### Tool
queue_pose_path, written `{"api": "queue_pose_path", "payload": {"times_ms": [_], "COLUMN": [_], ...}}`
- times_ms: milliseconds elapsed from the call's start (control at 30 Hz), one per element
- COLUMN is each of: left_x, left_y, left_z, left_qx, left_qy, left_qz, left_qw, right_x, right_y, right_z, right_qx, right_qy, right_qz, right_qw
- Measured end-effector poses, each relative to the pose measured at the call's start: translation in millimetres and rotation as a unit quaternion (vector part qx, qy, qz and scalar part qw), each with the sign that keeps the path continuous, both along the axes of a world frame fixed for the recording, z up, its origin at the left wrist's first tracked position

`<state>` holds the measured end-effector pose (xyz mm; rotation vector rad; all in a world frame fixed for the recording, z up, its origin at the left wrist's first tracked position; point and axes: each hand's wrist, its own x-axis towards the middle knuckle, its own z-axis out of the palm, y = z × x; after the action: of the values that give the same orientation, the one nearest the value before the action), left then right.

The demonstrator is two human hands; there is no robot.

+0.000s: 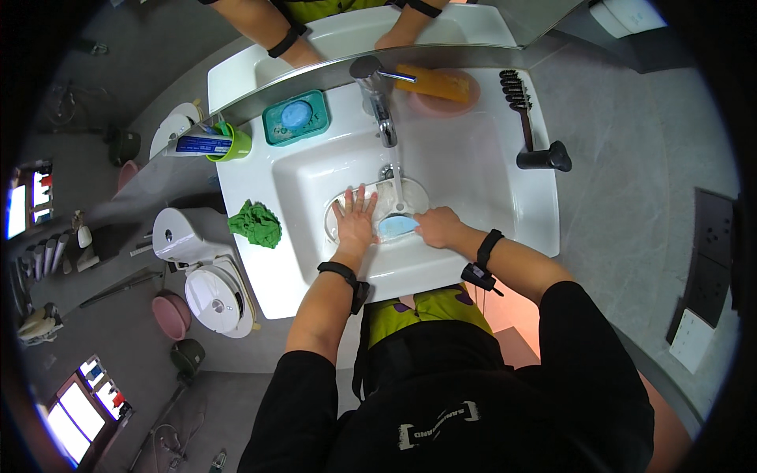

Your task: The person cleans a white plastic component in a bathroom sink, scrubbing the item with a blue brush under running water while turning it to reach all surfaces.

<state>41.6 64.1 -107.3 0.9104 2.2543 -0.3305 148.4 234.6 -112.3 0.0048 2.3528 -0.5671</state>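
In the white sink basin (pixel 296 185), my left hand (pixel 355 225) lies flat with its fingers spread, pressing on a pale, wet item (pixel 337 206) that looks like cloth. My right hand (pixel 440 227) is closed around one end of a light blue oval object (pixel 398 226); whether it is a brush or a soap bar cannot be made out. That object rests against the pale item, just right of my left hand. From the chrome faucet (pixel 384 118) a thin stream of water falls onto the pale item between my hands.
A teal soap dish (pixel 272 130) holds a blue soap bar (pixel 296 115). A green cup (pixel 240 144), a crumpled green cloth (pixel 255 224), an orange bottle (pixel 434 83) and a dark-bristled brush (pixel 527 122) sit on the sink's rim. Behind the faucet rises a mirror; a toilet (pixel 185 236) stands left.
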Motion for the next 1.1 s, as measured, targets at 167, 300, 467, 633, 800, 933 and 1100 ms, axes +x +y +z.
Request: {"api": "queue_pose_path", "payload": {"times_ms": [167,300,467,633,800,933,1100], "left_x": [-2.1,-0.9,-4.9,0.6,0.1,1.3,5.6], "left_y": [-2.3,-0.2,7.4,4.1,6.3,9.6,12.7], "left_z": [1.6,0.8,-2.4,-0.6,-0.7,-1.4,-4.1], "left_qx": [0.001,0.005,0.044,0.039,0.036,0.045,0.023], "left_qy": [0.000,-0.004,0.029,0.046,0.020,0.026,0.020], "left_qz": [-0.008,-0.001,-0.014,-0.019,-0.022,-0.013,-0.003], "left_qw": [1.000,1.000,0.999,0.998,0.999,0.999,1.000], "right_x": [-0.6,-8.0,-16.0,4.3,-4.5,-12.3,-4.8], "right_y": [5.6,32.1,19.5,1.2,49.0,56.1,19.0], "right_z": [-0.3,7.4,-18.4,-3.6,6.8,12.3,-2.7], "right_qx": [-0.033,-0.025,-0.061,-0.085,0.011,0.078,0.023], "right_qy": [-0.077,-0.150,-0.116,-0.073,-0.134,-0.125,0.021], "right_qz": [-0.011,-0.014,-0.012,-0.069,-0.028,0.038,0.039], "right_qw": [0.996,0.988,0.991,0.991,0.990,0.988,0.999]}}
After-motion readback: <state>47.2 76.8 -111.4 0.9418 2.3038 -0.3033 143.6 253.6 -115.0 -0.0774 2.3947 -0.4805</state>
